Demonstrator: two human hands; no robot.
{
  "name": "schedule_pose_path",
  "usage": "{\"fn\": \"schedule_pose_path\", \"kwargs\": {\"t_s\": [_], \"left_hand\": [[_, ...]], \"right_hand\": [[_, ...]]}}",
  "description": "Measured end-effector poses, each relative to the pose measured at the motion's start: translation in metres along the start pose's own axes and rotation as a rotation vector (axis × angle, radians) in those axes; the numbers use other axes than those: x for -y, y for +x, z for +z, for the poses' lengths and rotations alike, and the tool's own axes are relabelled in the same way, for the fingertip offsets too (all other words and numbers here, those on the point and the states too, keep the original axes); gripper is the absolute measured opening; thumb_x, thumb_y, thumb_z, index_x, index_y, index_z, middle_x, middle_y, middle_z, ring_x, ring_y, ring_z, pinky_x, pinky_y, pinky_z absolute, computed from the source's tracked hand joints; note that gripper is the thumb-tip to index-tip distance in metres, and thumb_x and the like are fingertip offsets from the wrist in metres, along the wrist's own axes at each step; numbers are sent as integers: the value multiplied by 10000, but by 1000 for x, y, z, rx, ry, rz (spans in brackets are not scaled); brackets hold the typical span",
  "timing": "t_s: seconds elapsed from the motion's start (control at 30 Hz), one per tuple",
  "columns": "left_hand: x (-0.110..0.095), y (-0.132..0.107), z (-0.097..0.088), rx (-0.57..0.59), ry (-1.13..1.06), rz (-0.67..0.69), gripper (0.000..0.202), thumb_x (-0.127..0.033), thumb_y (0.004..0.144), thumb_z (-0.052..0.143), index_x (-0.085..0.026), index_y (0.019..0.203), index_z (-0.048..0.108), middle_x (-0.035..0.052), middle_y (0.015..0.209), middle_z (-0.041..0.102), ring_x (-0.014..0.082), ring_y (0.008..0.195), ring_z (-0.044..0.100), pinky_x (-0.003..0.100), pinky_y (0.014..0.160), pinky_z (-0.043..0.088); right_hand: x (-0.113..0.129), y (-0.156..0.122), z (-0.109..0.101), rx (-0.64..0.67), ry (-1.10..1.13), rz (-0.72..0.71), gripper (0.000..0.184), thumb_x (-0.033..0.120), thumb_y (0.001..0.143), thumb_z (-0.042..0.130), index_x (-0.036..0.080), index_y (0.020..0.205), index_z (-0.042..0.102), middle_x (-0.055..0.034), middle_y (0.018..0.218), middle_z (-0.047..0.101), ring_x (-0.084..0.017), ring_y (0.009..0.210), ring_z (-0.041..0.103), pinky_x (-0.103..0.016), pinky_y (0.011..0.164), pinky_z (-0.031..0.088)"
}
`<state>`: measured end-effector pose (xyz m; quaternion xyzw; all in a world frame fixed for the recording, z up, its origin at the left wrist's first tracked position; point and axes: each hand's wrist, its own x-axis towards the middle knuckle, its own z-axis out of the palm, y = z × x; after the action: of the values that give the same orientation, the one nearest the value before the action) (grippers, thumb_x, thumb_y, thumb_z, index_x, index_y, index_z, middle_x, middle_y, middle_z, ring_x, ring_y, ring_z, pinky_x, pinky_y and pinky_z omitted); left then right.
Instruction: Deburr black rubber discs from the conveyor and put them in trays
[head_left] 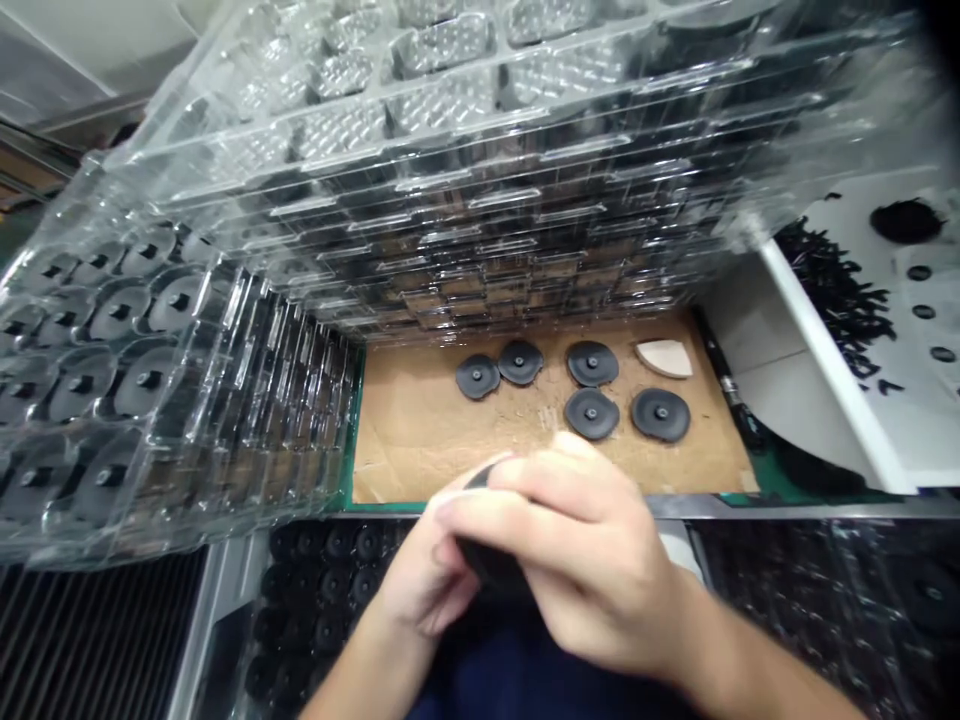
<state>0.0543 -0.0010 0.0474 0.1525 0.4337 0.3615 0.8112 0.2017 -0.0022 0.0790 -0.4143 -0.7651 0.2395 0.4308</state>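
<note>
Close to my body, my left hand (424,565) and my right hand (600,545) come together around a dark rounded piece (491,562). Its edge shows between my fingers; most of it is covered, so its exact shape cannot be made out. Both hands are closed on it, the right fingers lying over its upper side. Beyond them, on a brown cardboard sheet (409,425), lie several dark grey discs (592,412) with a small raised stud in the middle. A pale wedge-shaped piece (666,358) rests at the sheet's far right.
Tall stacks of clear plastic trays (450,200) stand behind the cardboard. At the left, another tray stack (142,400) holds grey discs. On the right, a white divider (832,370) borders a white surface with a pile of small black pieces (840,290). More dark discs (330,580) sit below the table edge.
</note>
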Motion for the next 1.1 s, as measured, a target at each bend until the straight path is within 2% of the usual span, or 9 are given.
{"fn": "schedule_pose_path", "kwargs": {"t_s": [0.13, 0.27, 0.37, 0.43, 0.6, 0.7, 0.83, 1.0, 1.1], "left_hand": [[-2, 1, -8, 56, -90, 63, 597, -326, 453, 890, -240, 1017, 714, 17, 1017, 731, 189, 934, 676, 253, 888, 500], [-4, -2, -9, 34, -151, 122, 562, -246, 508, 877, -261, 1040, 694, 15, 1049, 725, 215, 955, 679, 306, 905, 514], [-4, -4, -6, 49, -141, 133, 578, -252, 478, 888, -265, 1023, 697, 19, 1033, 730, 213, 948, 683, 291, 889, 519], [-3, -5, -6, 63, -134, 148, 587, -300, 474, 886, -265, 1028, 697, 19, 1039, 729, 198, 943, 682, 258, 877, 514], [-3, -3, -19, -46, -80, 202, 563, -280, 517, 873, -276, 1049, 690, 11, 1090, 707, 182, 1018, 641, 220, 875, 490], [-4, -1, -28, -151, -89, 215, 523, -252, 543, 858, -265, 1038, 688, 7, 1087, 700, 161, 956, 648, 188, 776, 510], [-2, 2, -31, -163, -103, 202, 581, -235, 544, 857, -214, 1093, 668, 37, 1071, 703, 151, 942, 639, 176, 780, 510], [-2, 8, -42, -130, -197, 162, 697, -369, 612, 816, -206, 1245, 575, 85, 1158, 674, 224, 1024, 637, 291, 889, 516], [-6, 10, -50, -126, -265, 143, 749, -312, 683, 779, -249, 1356, 456, 86, 1194, 661, 238, 1040, 644, 357, 968, 486]], "right_hand": [[8, -23, 6, -82, -98, 185, 283, 8, 818, 491, 78, 1035, 658, -73, 768, 689, -161, 633, 598, -317, 599, 439], [5, -38, 0, 33, 284, 297, 212, 109, 835, 577, 233, 970, 684, 26, 795, 717, -122, 641, 640, -233, 592, 504], [3, -36, -4, -224, 258, 530, 223, 183, 875, 570, 326, 1013, 670, 48, 914, 715, -134, 751, 659, -215, 622, 522], [5, -28, -3, -345, 127, 519, 276, 156, 885, 551, 331, 1076, 646, 27, 992, 703, -156, 819, 652, -245, 669, 524], [4, -8, 8, -8, 25, 192, 286, 64, 860, 525, 218, 1061, 658, -11, 879, 718, -157, 728, 642, -291, 644, 492], [0, -4, 17, 59, 22, 312, 250, 71, 866, 534, 217, 1009, 680, 6, 815, 709, -139, 688, 629, -274, 625, 471], [-4, 1, 26, -107, 62, 280, 269, 96, 893, 507, 202, 1097, 646, -33, 1017, 711, -153, 899, 646, -280, 769, 489], [-30, -12, 29, 128, 157, 524, 194, 213, 896, 537, 226, 978, 712, -25, 914, 724, -152, 811, 673, -254, 689, 527], [-56, -42, 41, 100, 77, 621, 214, 286, 898, 535, 220, 984, 718, -52, 966, 732, -190, 888, 680, -317, 773, 546]]}}
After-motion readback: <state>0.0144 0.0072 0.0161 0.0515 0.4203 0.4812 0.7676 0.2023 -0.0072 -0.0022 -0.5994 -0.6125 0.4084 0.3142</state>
